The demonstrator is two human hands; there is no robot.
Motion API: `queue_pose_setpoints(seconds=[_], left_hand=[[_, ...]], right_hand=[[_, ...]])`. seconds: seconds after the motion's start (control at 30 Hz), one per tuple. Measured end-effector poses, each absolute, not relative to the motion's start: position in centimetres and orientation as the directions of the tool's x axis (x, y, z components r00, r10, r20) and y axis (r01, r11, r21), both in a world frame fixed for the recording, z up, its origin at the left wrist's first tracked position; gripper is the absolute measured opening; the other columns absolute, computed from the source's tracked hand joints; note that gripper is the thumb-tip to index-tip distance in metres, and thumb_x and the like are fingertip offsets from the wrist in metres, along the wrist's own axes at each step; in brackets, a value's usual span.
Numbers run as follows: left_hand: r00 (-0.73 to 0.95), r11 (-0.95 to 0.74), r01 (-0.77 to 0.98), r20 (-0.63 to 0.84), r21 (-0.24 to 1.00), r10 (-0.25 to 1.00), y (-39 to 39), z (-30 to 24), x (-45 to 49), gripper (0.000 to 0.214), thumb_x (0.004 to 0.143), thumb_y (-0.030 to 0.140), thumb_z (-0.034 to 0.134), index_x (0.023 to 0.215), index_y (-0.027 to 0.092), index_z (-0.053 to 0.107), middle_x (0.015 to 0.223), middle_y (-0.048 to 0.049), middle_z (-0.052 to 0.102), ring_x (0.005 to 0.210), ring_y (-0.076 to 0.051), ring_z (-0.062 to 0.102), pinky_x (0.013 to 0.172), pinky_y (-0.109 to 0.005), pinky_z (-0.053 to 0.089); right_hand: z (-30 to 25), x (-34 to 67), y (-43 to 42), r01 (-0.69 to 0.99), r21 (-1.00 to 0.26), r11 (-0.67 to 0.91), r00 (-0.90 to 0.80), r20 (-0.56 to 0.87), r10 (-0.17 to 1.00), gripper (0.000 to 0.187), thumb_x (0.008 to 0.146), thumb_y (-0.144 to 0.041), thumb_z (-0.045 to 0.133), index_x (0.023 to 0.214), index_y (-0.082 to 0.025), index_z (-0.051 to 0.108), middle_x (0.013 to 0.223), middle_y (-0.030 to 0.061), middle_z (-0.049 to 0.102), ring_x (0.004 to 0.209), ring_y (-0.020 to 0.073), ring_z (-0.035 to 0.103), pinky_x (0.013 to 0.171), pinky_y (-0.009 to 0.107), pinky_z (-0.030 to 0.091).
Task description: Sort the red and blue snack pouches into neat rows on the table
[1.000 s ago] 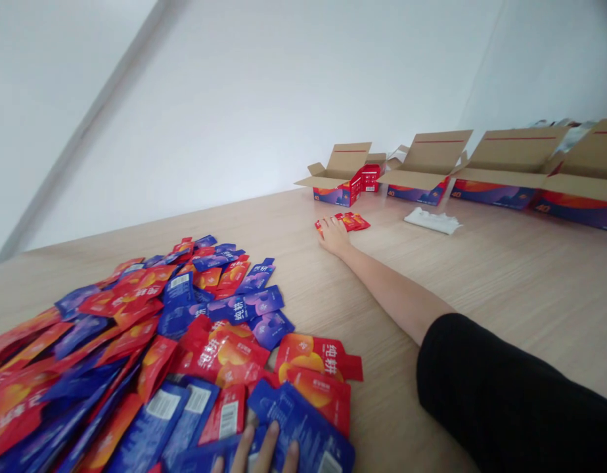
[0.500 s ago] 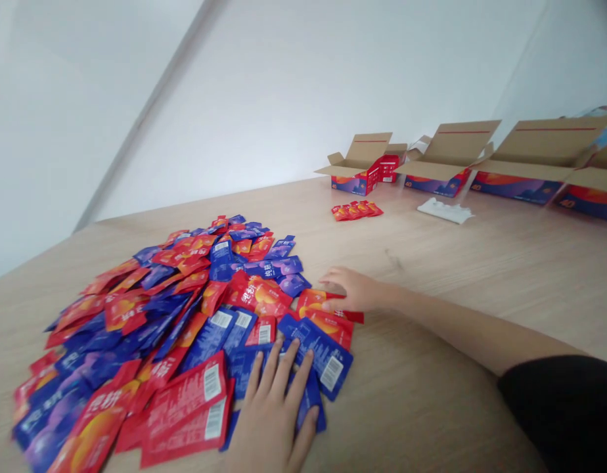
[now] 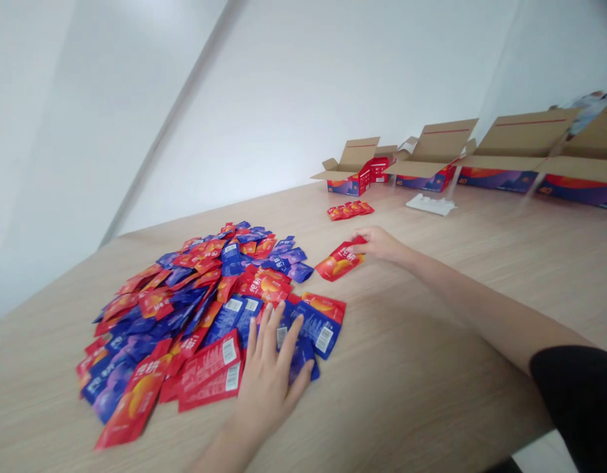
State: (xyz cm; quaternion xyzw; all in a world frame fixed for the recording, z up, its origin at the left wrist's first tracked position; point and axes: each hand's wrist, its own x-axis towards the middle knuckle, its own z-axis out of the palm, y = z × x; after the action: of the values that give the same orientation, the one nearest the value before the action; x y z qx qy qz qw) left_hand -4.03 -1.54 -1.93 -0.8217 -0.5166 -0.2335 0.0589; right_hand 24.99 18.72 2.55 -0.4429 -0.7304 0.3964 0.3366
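Sachet (image 3: 339, 261) pinched in right hand (image 3: 379, 243), left hand (image 3: 270, 381) spread flat on sachet pile (image 3: 185, 309).

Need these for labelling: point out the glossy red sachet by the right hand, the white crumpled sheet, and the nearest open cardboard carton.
Glossy red sachet (image 3: 339, 261), head view, on its printed front.
White crumpled sheet (image 3: 430, 205), head view, on its middle.
Open cardboard carton (image 3: 343, 187), head view, on its printed front wall.
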Motion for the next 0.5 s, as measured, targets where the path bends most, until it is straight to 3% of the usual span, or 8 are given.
queue_pose_setpoints(seconds=[0.1, 0.2, 0.27, 0.33, 0.43, 0.5], left_hand=[[0.191, -0.377, 0.727, 0.358, 0.575, 0.914, -0.4, 1.6, -2.5, 0.049, 0.096, 0.04, 0.046, 0.142, 0.022, 0.041, 0.144, -0.0136, 0.048, 0.133, -0.027, 0.045, 0.109, -0.049, 0.037], [0.266, -0.182, 0.421, 0.072, 0.889, 0.961, 1.6, 4.5, 0.4, 0.046, 0.095, 0.051, 0.045, 0.123, 0.017, 0.057, 0.104, -0.0079, 0.07, 0.091, -0.02, 0.068, 0.08, -0.033, 0.053], [0.399, -0.067, 0.294, -0.059, 0.953, 0.915, 2.9, 5.2, 2.6, 0.042, 0.09, 0.053, 0.053, 0.091, 0.013, 0.067, 0.073, -0.0029, 0.07, 0.06, -0.014, 0.065, 0.057, -0.023, 0.048], [0.424, 0.017, 0.192, -0.098, 0.981, 0.9, 4.2, 5.1, 4.3, 0.042, 0.087, 0.049, 0.06, 0.064, 0.013, 0.061, 0.05, 0.0015, 0.059, 0.04, -0.008, 0.052, 0.043, -0.018, 0.037], [0.297, 0.216, -0.068, -0.187, 0.974, 0.936, 6.4, 4.6, 5.4, 0.046, 0.087, 0.034, 0.064, 0.048, 0.015, 0.051, 0.036, 0.0035, 0.048, 0.032, -0.005, 0.044, 0.038, -0.015, 0.032], [0.244, 0.336, -0.215, -0.283, 0.917, 0.928, 8.4, 4.6, 5.4, 0.046, 0.089, 0.025, 0.06, 0.046, 0.015, 0.048, 0.033, 0.0035, 0.045, 0.031, -0.005, 0.043, 0.038, -0.013, 0.034]], right_hand=[[5.5, 25.7, 16.7, 0.122, -0.966, 0.227, -0.515, 0.134, 0.847, 0.033, 0.067, -0.028, 0.077, 0.096, -0.017, 0.066, 0.087, 0.0027, 0.072, 0.079, 0.017, 0.069, 0.07, 0.027, 0.054], [7.4, 24.1, 13.5, 0.089, -0.963, 0.255, -0.698, 0.122, 0.705, 0.039, 0.072, -0.029, 0.075, 0.108, -0.018, 0.065, 0.08, -0.0006, 0.07, 0.072, 0.0152, 0.067, 0.065, 0.025, 0.053], [8.0, 22.6, 11.8, 0.134, -0.904, 0.407, -0.744, 0.179, 0.644, 0.033, 0.077, -0.022, 0.07, 0.109, -0.019, 0.066, 0.084, -0.0002, 0.071, 0.076, 0.0149, 0.067, 0.07, 0.026, 0.053], [8.1, 21.7, 10.8, 0.212, -0.777, 0.593, -0.702, 0.301, 0.645, 0.028, 0.08, -0.014, 0.064, 0.108, -0.02, 0.068, 0.096, 0.0016, 0.071, 0.087, 0.0161, 0.066, 0.081, 0.029, 0.052], [8.0, 22.2, 10.7, 0.325, -0.574, 0.752, -0.54, 0.541, 0.645, 0.028, 0.087, -0.016, 0.058, 0.113, -0.019, 0.066, 0.114, 0.0062, 0.066, 0.106, 0.0191, 0.061, 0.095, 0.035, 0.047], [7.6, 23.3, 10.9, 0.344, -0.477, 0.809, -0.533, 0.61, 0.586, 0.033, 0.09, -0.027, 0.059, 0.122, -0.017, 0.062, 0.122, 0.0106, 0.062, 0.115, 0.0222, 0.057, 0.101, 0.04, 0.045]])
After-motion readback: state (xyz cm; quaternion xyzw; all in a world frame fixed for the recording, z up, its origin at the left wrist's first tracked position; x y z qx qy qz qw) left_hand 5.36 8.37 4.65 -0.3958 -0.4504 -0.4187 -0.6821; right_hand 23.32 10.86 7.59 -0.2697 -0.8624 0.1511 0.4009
